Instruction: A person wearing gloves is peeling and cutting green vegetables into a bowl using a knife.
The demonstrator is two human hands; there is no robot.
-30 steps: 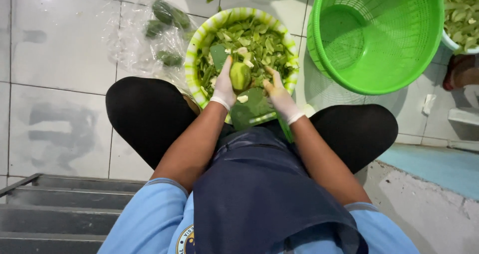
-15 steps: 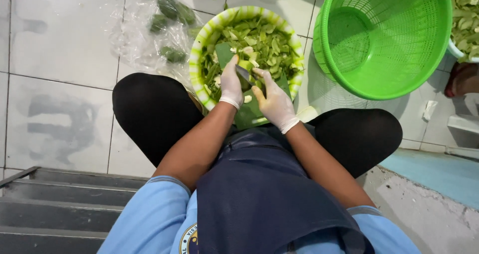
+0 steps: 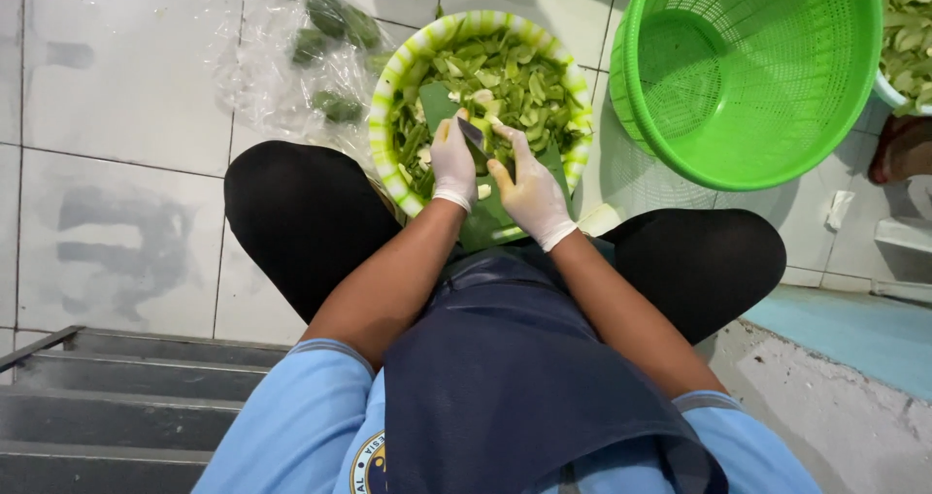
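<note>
I sit cross-legged with a green cutting board (image 3: 485,224) across my lap. It leans on a green-and-white striped bowl (image 3: 388,115) full of green peels and pale fruit pieces (image 3: 529,86). Both hands wear white gloves and meet over the board. My right hand (image 3: 532,195) grips a dark-bladed knife (image 3: 474,137) whose blade points up-left toward my left hand. My left hand (image 3: 452,166) is closed on a pale green fruit piece, mostly hidden under its fingers. Small cut bits (image 3: 482,191) lie on the board.
A clear plastic bag (image 3: 291,77) with whole dark green fruits (image 3: 335,14) lies on the white tiled floor at the left. A large green mesh basket (image 3: 777,115) stands at the right, beside a container of pale cut pieces (image 3: 908,38). Dark steps (image 3: 116,397) run at the lower left.
A second ago my left hand held up a whole green fruit. Both hands have since drawn together over the board, with the knife blade now between them.
</note>
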